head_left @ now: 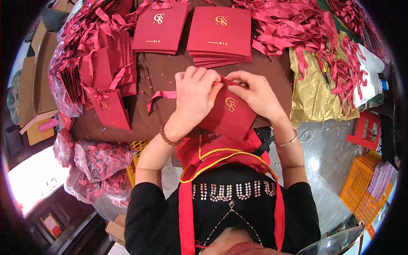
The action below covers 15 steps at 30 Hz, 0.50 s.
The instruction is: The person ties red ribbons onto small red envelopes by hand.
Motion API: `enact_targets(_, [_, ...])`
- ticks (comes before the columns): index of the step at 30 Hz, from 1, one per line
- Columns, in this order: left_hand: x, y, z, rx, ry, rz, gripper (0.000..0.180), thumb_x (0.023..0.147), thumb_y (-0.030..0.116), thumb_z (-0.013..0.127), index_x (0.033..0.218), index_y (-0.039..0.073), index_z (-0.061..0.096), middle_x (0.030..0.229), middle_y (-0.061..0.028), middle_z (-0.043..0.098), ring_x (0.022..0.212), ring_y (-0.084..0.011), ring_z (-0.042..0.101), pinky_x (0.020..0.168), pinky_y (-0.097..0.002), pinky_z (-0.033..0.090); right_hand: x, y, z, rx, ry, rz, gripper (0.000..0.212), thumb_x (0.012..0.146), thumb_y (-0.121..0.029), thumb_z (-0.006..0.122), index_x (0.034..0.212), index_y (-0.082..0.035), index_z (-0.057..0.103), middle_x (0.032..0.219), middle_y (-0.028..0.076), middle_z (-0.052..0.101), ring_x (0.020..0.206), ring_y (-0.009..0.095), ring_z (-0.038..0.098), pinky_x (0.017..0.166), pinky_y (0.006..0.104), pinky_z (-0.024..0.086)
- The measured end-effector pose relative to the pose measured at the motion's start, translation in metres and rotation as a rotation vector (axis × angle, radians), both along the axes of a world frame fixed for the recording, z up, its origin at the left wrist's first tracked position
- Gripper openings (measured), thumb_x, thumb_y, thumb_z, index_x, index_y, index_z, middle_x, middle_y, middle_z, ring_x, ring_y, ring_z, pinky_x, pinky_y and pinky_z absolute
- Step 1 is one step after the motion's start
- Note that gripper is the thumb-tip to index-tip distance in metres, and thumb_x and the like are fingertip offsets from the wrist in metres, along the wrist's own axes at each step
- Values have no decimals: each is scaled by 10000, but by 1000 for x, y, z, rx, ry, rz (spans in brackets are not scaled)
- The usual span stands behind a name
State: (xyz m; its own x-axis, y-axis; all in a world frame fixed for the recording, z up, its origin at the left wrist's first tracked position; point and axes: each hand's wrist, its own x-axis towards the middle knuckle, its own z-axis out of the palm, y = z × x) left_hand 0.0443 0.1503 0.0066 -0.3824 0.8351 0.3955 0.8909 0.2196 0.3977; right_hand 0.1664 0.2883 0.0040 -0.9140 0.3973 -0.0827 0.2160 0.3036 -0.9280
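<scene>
A small red paper gift bag (226, 111) with a gold emblem leans toward me at the near edge of the table, between my hands. At its top edge, my left hand (194, 92) is closed with the fingers curled in a pinch. From under that hand a red ribbon (162, 97) trails out to the left across the table. My right hand (258, 92) grips the bag's top edge between thumb and fingers, its fingertips close to those of the left. The exact spot where the ribbon meets the bag is hidden behind my fingers.
Beyond my hands lie two stacks of flat red bags, the right stack (220, 34) and the left stack (160, 29). Ribboned bags (108, 70) crowd the left side. Loose red ribbons (293, 25) heap at the right over gold plastic sheeting (307, 95). Orange crates (360, 180) stand lower right.
</scene>
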Motion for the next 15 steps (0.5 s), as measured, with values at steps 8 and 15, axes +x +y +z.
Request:
enact_targets(8, [-25, -2, 9, 0, -438, -141, 68, 808, 118, 641, 791, 52, 635, 826, -49, 569, 840, -207, 514, 779, -327, 372, 3, -8, 11, 197, 39, 63, 200, 819, -92, 622, 1009, -31, 623, 876, 123, 664, 785, 265, 645, 709, 328, 477])
enact_targets(15, [-53, 5, 27, -350, -536, -393, 145, 867, 135, 558, 883, 23, 649, 981, -80, 593, 991, -241, 516, 878, -338, 393, 2, -14, 13, 416, 148, 168, 123, 811, -119, 631, 926, -76, 635, 859, 75, 655, 771, 251, 615, 706, 333, 408])
